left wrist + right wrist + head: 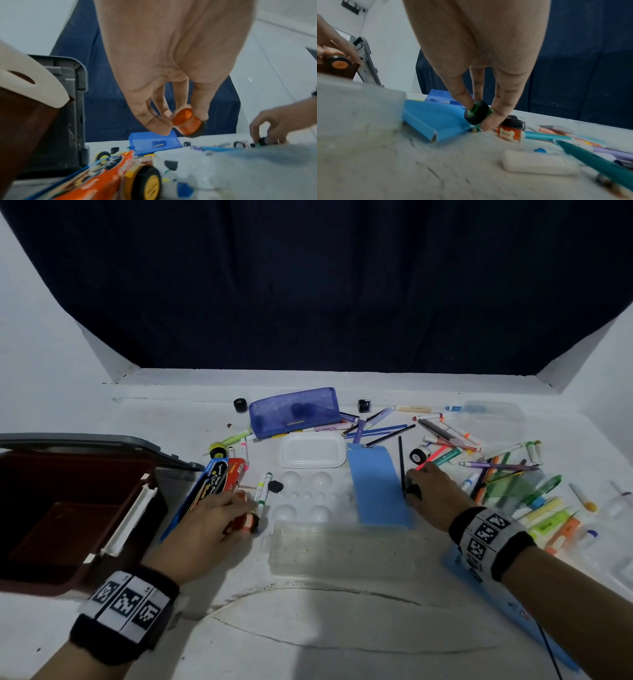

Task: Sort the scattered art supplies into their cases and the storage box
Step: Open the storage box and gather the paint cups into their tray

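My left hand [219, 515] pinches a small orange paint jar [187, 123] with a black lid, held just above the table beside the orange-and-blue crayon box [209, 491]. My right hand [431, 491] grips a small green paint jar [476, 114] with a black lid, at the right edge of a light blue case lid [378, 487]. The brown storage box [68, 508] stands open at the left. A blue mesh pencil pouch [294, 412] lies at the back.
A white paint palette [308, 494], a white tray [312, 451] and a clear plastic case [342, 549] lie between my hands. Several markers, pencils and brushes [486, 463] are scattered at the right. Another orange jar [510, 131] and a white eraser [539, 162] sit near my right hand.
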Tool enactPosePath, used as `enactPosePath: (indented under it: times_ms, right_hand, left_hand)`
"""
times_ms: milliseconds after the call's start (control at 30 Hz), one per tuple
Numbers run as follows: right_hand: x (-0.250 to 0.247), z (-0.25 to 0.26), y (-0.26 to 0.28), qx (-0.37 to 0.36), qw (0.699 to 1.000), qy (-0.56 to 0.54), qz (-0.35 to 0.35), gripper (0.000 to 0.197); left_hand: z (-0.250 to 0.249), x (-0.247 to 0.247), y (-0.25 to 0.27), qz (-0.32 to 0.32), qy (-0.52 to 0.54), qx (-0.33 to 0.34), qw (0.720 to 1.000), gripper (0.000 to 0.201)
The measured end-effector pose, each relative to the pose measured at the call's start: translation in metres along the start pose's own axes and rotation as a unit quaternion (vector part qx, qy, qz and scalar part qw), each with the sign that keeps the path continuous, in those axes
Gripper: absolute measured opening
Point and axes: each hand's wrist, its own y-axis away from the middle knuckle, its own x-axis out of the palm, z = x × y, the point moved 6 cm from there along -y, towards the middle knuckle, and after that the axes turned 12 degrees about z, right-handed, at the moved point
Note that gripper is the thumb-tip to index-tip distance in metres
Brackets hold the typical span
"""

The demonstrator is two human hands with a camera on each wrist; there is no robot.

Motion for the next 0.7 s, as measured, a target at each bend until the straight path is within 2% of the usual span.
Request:
enactPosePath:
  times_ms: [100,200,367,533,700]
  right_hand:
    - [-0.008,0.010,0.009,-0.007,0.998,-0.039,-0.046,0.007]
    - [-0.017,0.033,0.024,-0.045,0.992,-0.065,-0.098,0.013]
    - [-0.019,0.086,0.051,-0.108,0.977,-0.141,-0.114,0.022]
    - [0.012,0.126,0.062,-0.146,0.969,-0.199,-0.034,0.021]
    - [0.051,0.147,0.059,-0.182,0.962,-0.191,0.070,0.019]
  left_hand:
    - [-0.010,-0.009,0.002,-0.046,0.096,-0.012,0.994,0.042]
    - [-0.019,-0.008,0.005,-0.063,0.214,-0.009,0.975,0.043]
    - [-0.034,0.005,0.003,-0.027,0.356,0.011,0.934,0.028]
    - [-0.038,0.018,-0.002,-0.006,0.271,0.067,0.960,0.029]
    - [-0.039,0.026,-0.004,0.033,0.191,0.078,0.978,0.030]
